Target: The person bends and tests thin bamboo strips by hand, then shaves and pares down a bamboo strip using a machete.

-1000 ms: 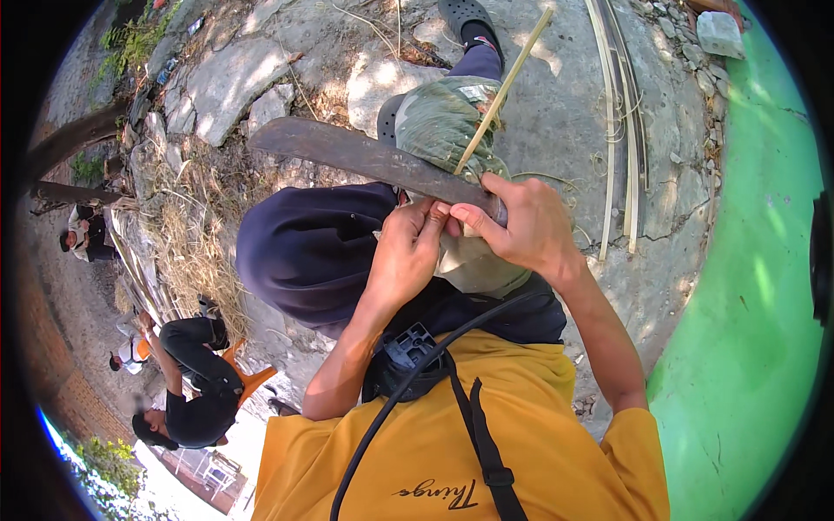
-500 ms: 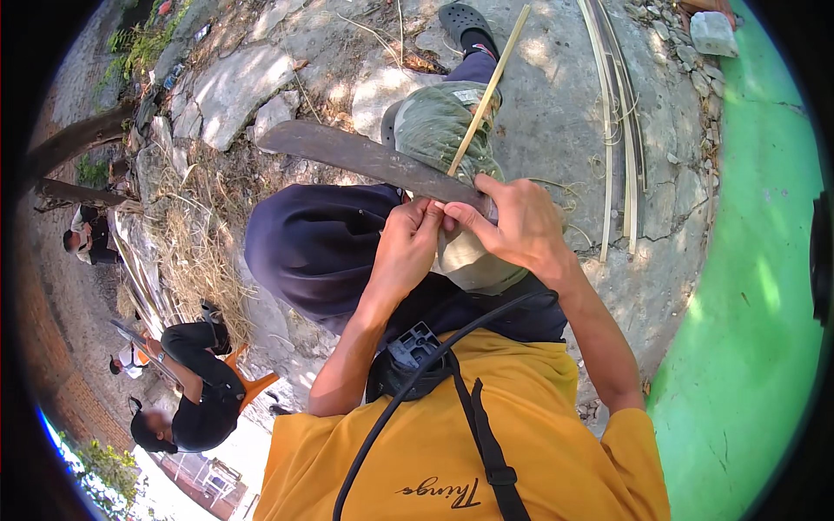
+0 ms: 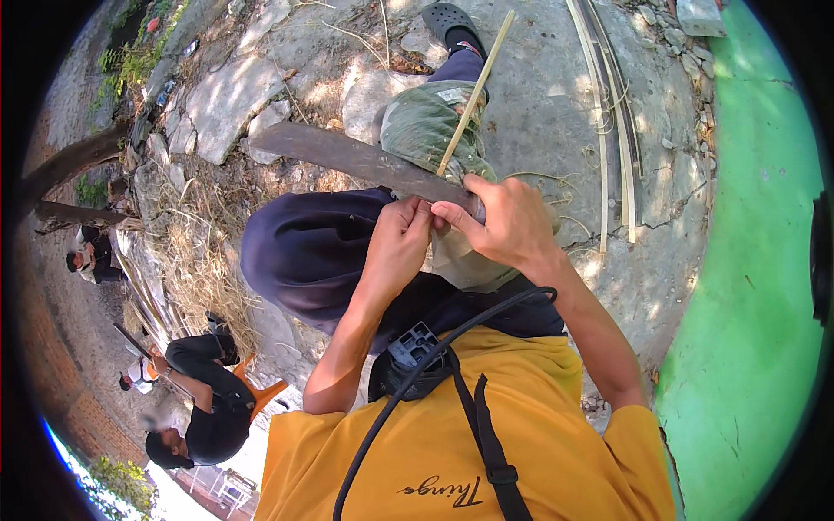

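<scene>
In the head view, your right hand (image 3: 512, 217) clasps the near end of a long dark blade (image 3: 365, 161), its forefinger over the metal and its thumb reaching toward your other hand. The blade lies slantwise above your lap, its broad end away to the left. Your left hand (image 3: 398, 239) has its fingertips bunched just below the blade, beside your right thumb; what they pinch, if anything, is hidden, so I cannot tell. 1 pale strip (image 3: 476, 91) slants up and away from the blade's far edge, over the green patterned cloth (image 3: 426, 130) on your leg; its lower end is out of sight. To your right, more long strips (image 3: 604, 200) lie on the cracked concrete, near a bright green surface (image 3: 738, 260). Off to your left, 1 person in black (image 3: 213, 421) sits on an orange seat (image 3: 262, 395).
</scene>
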{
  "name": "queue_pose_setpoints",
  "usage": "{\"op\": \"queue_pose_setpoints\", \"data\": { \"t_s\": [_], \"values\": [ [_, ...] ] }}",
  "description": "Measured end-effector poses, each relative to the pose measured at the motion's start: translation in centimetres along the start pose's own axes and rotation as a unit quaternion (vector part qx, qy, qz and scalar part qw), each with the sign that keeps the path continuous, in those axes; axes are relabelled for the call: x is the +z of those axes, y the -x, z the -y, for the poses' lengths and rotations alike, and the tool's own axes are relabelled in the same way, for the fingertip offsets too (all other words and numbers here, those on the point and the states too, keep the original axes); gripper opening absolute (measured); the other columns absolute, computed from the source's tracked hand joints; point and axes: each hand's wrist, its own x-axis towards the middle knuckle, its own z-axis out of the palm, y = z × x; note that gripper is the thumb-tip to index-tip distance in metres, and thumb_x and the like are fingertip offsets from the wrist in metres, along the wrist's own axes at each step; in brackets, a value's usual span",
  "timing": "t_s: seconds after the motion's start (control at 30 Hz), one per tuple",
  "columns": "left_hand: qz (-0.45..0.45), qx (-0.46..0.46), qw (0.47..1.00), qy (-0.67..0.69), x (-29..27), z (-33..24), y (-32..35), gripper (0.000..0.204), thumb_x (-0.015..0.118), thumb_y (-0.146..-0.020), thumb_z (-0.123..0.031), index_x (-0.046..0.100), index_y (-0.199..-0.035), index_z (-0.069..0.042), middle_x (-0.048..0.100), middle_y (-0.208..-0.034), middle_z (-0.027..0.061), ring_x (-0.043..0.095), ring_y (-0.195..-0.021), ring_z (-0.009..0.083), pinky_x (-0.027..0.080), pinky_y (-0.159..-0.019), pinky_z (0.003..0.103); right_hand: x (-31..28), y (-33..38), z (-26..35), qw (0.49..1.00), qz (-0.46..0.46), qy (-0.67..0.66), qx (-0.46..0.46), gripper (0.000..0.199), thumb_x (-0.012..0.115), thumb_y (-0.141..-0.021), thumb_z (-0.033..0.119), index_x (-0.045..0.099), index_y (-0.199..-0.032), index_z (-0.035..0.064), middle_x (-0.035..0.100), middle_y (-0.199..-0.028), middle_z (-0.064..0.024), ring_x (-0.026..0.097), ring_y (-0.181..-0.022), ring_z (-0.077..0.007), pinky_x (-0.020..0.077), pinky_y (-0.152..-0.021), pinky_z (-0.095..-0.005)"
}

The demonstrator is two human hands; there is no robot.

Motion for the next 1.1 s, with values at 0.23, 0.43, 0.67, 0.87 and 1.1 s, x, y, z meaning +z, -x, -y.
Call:
{"op": "queue_pose_setpoints", "data": {
  "t_s": [0.23,0.43,0.67,0.87,1.1],
  "values": [
    [-0.013,0.001,1.000,-0.020,-0.3,0.4,0.6,0.041,0.051,-0.115,-0.027,0.060,-0.084,-0.001,0.052,-0.070,0.0007,0.043,-0.066,0.0091,0.037,-0.060,0.031,0.3,-0.5,0.2,0.999,-0.016,-0.021,-0.022,0.066,0.071,-0.095,0.063,0.074,-0.092,-0.0029,0.059,-0.055,-0.0233,0.065,-0.056,-0.0443,0.0498,-0.054,-0.0493],
    [-0.017,0.009,0.998,-0.065,-0.2,-0.2,1.9,0.041,0.052,-0.115,-0.028,0.059,-0.084,-0.001,0.048,-0.067,0.0007,0.041,-0.064,0.0095,0.036,-0.059,0.032,-0.7,-0.8,0.3,1.000,0.007,-0.014,0.007,0.069,0.068,-0.093,0.069,0.076,-0.092,-0.0002,0.067,-0.062,-0.0233,0.071,-0.063,-0.0440,0.0571,-0.059,-0.0509],
    [-0.034,0.060,0.996,-0.052,-0.5,0.7,1.3,0.040,0.052,-0.115,-0.025,0.058,-0.083,-0.003,0.044,-0.067,-0.0023,0.039,-0.063,0.0076,0.035,-0.057,0.031,0.0,-0.4,0.7,1.000,0.005,-0.005,0.007,0.067,0.068,-0.094,0.067,0.076,-0.090,0.0006,0.060,-0.056,-0.0231,0.066,-0.057,-0.0430,0.0510,-0.055,-0.0489],
    [0.001,-0.023,0.999,0.025,-1.3,0.9,4.3,0.043,0.054,-0.115,-0.030,0.058,-0.082,-0.004,0.043,-0.067,-0.0051,0.038,-0.063,0.0045,0.032,-0.056,0.028,-0.2,-0.4,1.3,1.000,0.007,-0.010,0.009,0.070,0.068,-0.095,0.066,0.078,-0.092,-0.0034,0.064,-0.057,-0.0199,0.070,-0.057,-0.0392,0.0558,-0.056,-0.0474],
    [0.040,-0.003,0.997,0.065,-0.5,-0.6,0.8,0.033,0.051,-0.114,-0.018,0.062,-0.087,-0.004,0.047,-0.069,-0.0063,0.037,-0.062,0.0034,0.031,-0.055,0.025,-0.2,-0.1,0.0,0.998,-0.047,0.001,-0.046,0.068,0.072,-0.094,0.063,0.076,-0.088,-0.0045,0.060,-0.053,-0.0202,0.068,-0.052,-0.0383,0.0534,-0.053,-0.0446]
  ]
}}
